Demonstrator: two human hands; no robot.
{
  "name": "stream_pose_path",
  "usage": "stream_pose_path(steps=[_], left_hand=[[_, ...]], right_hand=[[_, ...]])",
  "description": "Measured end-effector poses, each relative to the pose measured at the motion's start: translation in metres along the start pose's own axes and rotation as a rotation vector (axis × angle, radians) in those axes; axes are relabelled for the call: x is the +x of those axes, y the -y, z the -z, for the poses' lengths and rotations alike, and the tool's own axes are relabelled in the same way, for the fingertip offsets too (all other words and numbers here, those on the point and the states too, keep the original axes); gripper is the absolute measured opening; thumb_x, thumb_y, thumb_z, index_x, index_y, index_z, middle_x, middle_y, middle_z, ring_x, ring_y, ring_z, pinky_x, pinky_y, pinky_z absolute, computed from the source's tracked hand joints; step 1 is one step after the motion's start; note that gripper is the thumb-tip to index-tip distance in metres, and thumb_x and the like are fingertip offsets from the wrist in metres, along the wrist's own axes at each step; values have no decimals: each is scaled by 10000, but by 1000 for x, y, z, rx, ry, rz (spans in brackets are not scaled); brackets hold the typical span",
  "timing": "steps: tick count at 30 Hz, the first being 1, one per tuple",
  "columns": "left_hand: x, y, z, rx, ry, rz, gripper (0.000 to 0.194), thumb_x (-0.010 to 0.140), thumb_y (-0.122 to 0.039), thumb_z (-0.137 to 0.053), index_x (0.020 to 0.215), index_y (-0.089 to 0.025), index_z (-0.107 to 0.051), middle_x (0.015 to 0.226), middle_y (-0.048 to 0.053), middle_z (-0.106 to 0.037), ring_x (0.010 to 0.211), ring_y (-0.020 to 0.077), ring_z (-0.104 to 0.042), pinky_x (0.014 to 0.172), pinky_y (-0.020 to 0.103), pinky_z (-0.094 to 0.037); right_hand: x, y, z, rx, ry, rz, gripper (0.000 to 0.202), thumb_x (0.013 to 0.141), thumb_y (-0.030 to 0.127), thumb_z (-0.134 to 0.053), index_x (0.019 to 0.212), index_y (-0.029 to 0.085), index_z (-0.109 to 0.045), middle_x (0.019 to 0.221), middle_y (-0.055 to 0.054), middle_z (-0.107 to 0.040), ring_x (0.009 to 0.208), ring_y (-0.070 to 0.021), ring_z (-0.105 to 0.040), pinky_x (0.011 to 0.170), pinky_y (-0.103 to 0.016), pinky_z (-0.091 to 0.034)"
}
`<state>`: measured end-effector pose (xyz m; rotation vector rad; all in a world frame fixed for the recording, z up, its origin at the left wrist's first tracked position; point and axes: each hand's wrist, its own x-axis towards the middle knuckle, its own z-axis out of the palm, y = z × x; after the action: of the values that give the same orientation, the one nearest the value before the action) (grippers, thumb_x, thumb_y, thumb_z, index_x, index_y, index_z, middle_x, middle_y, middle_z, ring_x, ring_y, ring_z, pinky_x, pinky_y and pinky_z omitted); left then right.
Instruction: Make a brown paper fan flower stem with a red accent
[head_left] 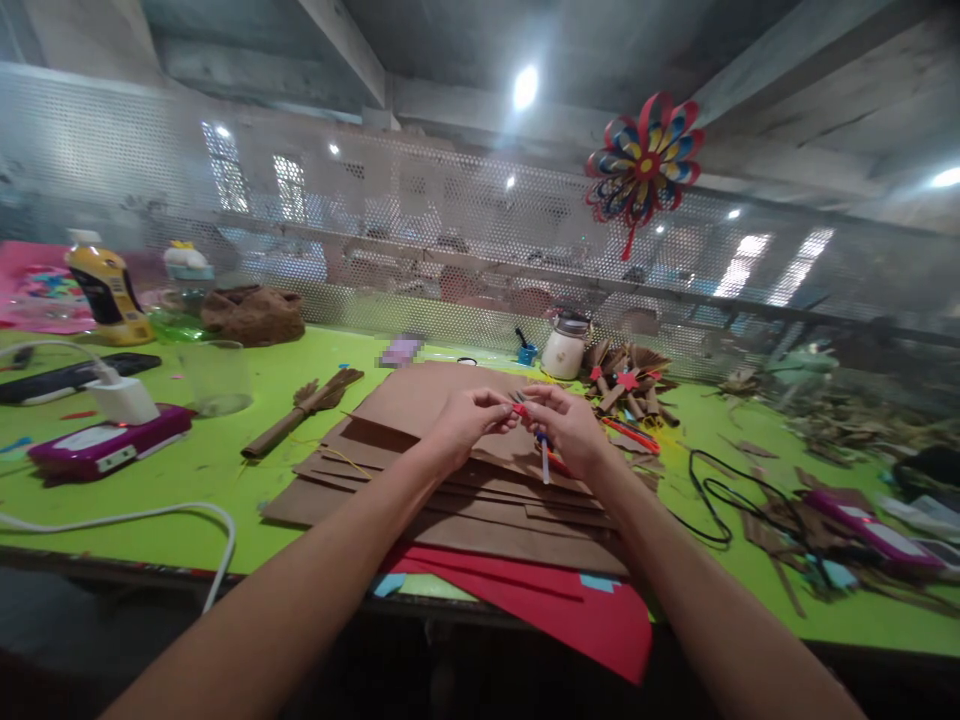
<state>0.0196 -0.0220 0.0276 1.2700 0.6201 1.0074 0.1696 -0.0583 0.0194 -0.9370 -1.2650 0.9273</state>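
Observation:
Above a stack of brown paper sheets (450, 510), my two hands meet at a small red piece (519, 410), which looks like paper. My left hand (469, 425) pinches it from the left. My right hand (568, 425) closes on it from the right, with a dark pointed tip showing by the fingers; I cannot make out what that tip belongs to. Just below the right palm is a thin stick with a blue top and pale shaft (545, 462), partly covered by the hand. Red sheets (540, 610) stick out under the brown stack.
Left of the stack lies a rolled brown paper stem (300, 412). Behind my right hand are brown paper bundles with red stars (634, 385) and a white jar (565, 348). A black cable (712, 495), a purple power strip (112, 440) and a clear cup (216, 378) occupy the green table.

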Motion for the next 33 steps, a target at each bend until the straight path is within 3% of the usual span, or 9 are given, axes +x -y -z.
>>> stream_pose_path(steps=[12,17,22,26,33], left_hand=[[-1,-1,0,202,98,-42,111,649,-180,-648,662,-103,-569,613,27,-606,562,83,-531,574,229,-407],[0,-2,8,268,228,103,227,711,-330,-580,689,-104,-591,615,38,-601,535,83,-518,480,198,-318],[0,-2,15,269,367,127,316,723,-405,-598,816,-103,-620,620,32,-614,511,64,-487,491,196,-300],[-2,-2,15,268,354,158,341,691,-412,-639,823,-97,-630,676,54,-642,566,87,-536,515,207,-319],[-2,-1,12,310,304,151,356,661,-428,-659,798,-100,-642,692,64,-662,614,114,-575,540,218,-332]], right_hand=[[1,-5,2,-92,-62,2,199,605,296,-703,709,135,-653,553,9,-580,506,-89,-475,518,-243,-365],[-1,6,4,-284,66,87,200,625,303,-687,728,131,-679,578,-5,-600,518,-96,-481,518,-246,-375],[1,6,8,-260,121,97,226,635,309,-686,778,137,-654,611,-9,-610,539,-106,-514,519,-250,-391],[3,2,9,-176,147,94,324,635,285,-687,917,142,-612,643,3,-600,553,-103,-525,538,-256,-410],[2,2,10,-69,108,26,339,632,281,-690,928,143,-601,648,9,-599,554,-98,-539,561,-261,-423]])
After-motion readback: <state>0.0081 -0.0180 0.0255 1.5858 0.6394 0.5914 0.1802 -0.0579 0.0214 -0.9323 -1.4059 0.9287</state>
